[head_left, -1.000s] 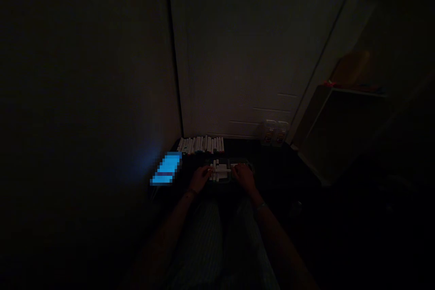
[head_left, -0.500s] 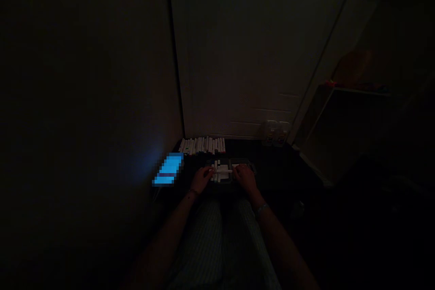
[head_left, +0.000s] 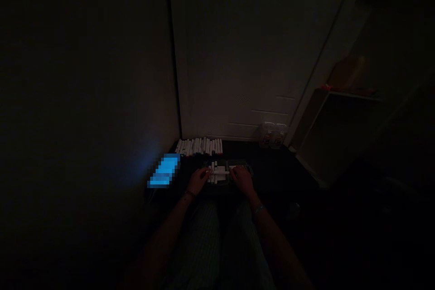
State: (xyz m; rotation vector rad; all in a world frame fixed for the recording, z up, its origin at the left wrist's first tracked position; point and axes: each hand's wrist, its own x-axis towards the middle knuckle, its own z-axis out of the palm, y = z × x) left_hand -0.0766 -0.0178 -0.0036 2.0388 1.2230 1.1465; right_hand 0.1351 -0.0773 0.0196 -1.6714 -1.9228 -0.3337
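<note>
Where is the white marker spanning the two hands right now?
In the head view, the white marker is below centre, lying crosswise over the divided tray, between the left hand and right hand.

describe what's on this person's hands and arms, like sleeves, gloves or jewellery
Both the left hand and right hand are gloveless, and no sleeves show on the forearms. A thin dark bracelet circles the left wrist; a paler band circles the right. The dimness hides finer detail.
</note>
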